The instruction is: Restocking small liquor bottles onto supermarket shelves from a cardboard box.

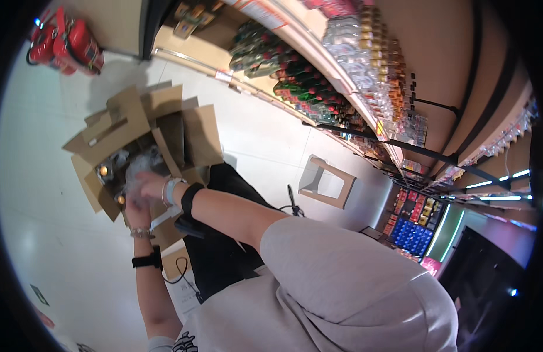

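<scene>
An opened cardboard box point(121, 145) with raised flaps stands before me. Crumpled clear plastic point(141, 167) lies in its opening, beside bottles with gold-coloured tops point(104, 170). Over the plastic is my right hand point(153, 187), blurred, a pale band and bracelets at its wrist. My left hand point(138, 207) is close beside it at the box's near side, with a bracelet at the wrist. Both hands are at the plastic, but blur and overlap hide whether the fingers grip it. Each forearm bears a black strap.
Red fire extinguishers point(77, 46) stand at the upper left. Shelves hold many bottles point(293, 83) along the upper right. On the pale floor are a beige step stool point(330, 182) and another open cardboard box point(203, 132). A black cable point(181, 268) hangs near my legs.
</scene>
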`<state>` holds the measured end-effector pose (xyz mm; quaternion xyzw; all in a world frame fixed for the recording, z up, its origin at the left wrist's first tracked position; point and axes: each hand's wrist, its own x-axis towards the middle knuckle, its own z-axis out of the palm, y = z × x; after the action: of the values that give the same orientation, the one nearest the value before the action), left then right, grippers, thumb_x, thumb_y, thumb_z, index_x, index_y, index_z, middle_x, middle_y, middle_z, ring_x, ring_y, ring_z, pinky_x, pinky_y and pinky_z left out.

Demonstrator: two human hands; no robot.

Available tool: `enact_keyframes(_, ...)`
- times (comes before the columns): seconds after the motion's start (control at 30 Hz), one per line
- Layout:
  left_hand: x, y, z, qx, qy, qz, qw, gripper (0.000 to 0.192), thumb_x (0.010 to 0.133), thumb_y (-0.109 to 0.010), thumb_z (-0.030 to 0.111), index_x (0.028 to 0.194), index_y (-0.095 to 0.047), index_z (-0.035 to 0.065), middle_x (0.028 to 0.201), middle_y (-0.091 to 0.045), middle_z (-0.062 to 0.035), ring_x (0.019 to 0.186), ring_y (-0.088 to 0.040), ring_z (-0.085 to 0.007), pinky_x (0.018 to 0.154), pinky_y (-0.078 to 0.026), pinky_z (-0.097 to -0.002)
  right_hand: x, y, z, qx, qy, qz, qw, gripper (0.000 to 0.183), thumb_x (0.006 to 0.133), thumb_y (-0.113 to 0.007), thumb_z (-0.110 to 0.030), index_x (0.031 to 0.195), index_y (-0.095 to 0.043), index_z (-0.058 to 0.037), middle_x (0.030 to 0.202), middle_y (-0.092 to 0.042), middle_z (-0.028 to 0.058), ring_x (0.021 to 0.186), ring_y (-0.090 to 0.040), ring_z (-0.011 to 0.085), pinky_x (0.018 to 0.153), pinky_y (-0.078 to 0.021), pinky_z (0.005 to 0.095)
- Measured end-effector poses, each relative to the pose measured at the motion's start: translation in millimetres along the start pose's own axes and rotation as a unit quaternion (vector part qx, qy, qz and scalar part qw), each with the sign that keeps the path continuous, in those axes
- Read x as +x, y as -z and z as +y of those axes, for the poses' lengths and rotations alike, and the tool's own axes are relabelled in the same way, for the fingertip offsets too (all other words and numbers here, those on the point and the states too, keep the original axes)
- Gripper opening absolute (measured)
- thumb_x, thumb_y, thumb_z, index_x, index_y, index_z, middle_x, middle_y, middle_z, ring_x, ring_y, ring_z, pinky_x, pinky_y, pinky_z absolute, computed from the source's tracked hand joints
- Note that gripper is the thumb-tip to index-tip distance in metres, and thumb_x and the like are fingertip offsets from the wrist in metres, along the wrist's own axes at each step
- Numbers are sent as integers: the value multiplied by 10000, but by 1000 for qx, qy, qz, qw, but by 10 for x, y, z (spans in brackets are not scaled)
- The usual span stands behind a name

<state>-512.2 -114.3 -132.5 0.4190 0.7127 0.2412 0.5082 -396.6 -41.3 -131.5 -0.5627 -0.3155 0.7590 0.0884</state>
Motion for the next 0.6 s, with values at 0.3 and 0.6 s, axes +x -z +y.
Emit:
enact_keyframes(0.3,-254,-51,960,-384,-7,30,923,357,793,-486,57,1140,-437,-10,1071,-522,-88,953,-522,-182,828,-416,-297,-1029,348,-633,126,-83,-60,987,458,713,-639,-350,1081,-545,-92,893,-597,70,741,-576,160,608,-454,278)
enact_keyframes(0.6,-475,-568,1379,-136,-21,124,983,397,722,-588,18,1088,-436,4,996,-528,-94,907,-520,-181,818,-420,-292,-1128,626,-480,-31,133,188,973,246,675,-614,-132,898,-620,-28,829,-631,146,789,-605,253,689,-457,306)
